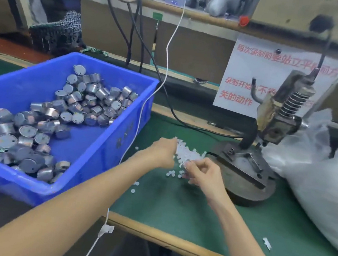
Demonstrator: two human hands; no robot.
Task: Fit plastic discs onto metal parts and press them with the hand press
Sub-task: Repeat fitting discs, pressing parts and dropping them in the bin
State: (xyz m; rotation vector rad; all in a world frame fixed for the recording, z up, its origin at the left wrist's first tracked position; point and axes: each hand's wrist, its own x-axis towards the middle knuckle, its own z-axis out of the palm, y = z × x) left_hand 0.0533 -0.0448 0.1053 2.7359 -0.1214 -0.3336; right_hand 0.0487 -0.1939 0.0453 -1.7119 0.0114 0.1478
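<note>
One metal part (187,165) pinched in right grip (203,173), left grip (163,151) unclear; sign (248,74) reads "关的动作".

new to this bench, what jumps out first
The blue plastic crate on the left, heaped with round silver metal cans, dominates. Right of it, the left hand and the right hand, gripping one such can, meet over a pile of small white plastic discs. The worn grey hand press stands to their right.

arms extended, left hand (163,152) stretched forward, right hand (202,174) curled
</note>
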